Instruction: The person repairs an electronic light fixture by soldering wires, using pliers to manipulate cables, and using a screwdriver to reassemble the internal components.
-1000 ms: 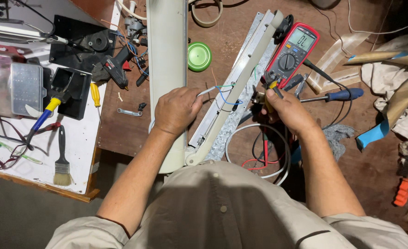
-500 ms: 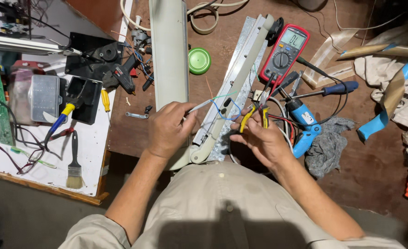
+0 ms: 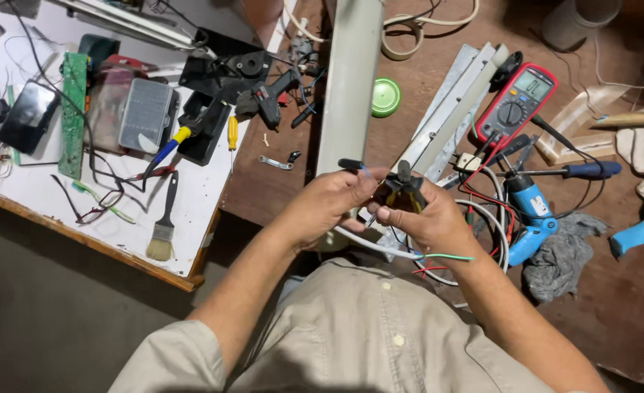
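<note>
Hands meet above the workbench's (image 3: 278, 196) front edge. The left hand (image 3: 329, 204) pinches a thin, limp wire (image 3: 356, 166); the right hand (image 3: 427, 218) squeezes yellow-handled pliers (image 3: 403, 191) by their grips.

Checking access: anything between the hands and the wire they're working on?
Nothing visible. The left hand pinches the thin wire directly, and the right hand holds the yellow-handled pliers right at it. The other loose cables lie to the right.

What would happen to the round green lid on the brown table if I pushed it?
The green lid lies flat on the brown table, so it would probably slide, not roll. It looks like thin plastic, likely light. Tipped onto its round edge, it could roll away.
</note>
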